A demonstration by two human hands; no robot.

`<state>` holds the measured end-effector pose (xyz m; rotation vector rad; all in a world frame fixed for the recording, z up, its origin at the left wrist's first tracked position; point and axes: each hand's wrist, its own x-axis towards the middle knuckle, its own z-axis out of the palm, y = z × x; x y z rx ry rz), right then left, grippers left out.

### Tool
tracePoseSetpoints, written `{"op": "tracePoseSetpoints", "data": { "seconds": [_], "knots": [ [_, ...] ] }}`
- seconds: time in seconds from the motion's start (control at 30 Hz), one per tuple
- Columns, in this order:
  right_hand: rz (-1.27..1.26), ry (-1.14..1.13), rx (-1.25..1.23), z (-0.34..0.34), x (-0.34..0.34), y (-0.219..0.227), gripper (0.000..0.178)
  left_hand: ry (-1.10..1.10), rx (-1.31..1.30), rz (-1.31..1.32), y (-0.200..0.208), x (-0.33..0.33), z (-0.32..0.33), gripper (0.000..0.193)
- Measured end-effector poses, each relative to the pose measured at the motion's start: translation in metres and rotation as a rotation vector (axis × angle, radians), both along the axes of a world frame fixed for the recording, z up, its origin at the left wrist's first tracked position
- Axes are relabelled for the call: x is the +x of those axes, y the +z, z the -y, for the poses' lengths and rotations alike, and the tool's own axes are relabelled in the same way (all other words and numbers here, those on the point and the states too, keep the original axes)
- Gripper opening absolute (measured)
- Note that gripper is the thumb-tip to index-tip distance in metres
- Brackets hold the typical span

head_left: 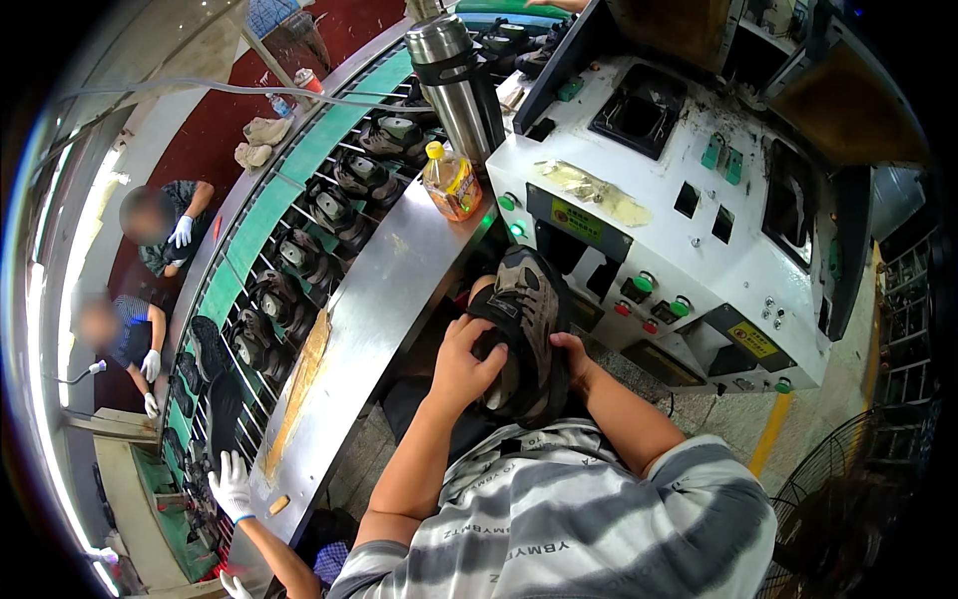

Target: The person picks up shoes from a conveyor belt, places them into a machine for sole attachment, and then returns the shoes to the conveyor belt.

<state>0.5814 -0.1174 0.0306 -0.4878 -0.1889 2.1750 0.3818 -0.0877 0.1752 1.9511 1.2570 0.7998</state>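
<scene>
Well, L hand (465,357) & R hand (577,361) hold chunky, laced, matte grey-brn shoe (526,309).

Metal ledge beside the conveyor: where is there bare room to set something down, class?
A bare patch of the metal ledge lies between the brown strip and the yellow-capped bottle, with the row of shoes along its left; another borders the strip's right side. Crowded: the upper end, by the metal flask, and the conveyor.
</scene>
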Motion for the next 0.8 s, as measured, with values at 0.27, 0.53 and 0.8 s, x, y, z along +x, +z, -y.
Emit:
{"op": "tracePoseSetpoints", "data": {
  "seconds": [0.27,0.53,0.8],
  "knots": [
    [-0.117,0.193,-0.012,-0.024,0.009,-0.038,0.070,-0.049,0.217,-0.219,0.033,-0.007,0.002,0.023],
    [-0.144,0.223,0.002,-0.030,0.015,-0.070,0.069,-0.211,-0.158,0.136,0.041,-0.019,-0.008,0.020],
    [0.045,0.299,-0.042,-0.031,0.021,-0.053,0.061,-0.427,-0.350,-0.069,0.043,-0.024,-0.054,0.020]
  ]
}}
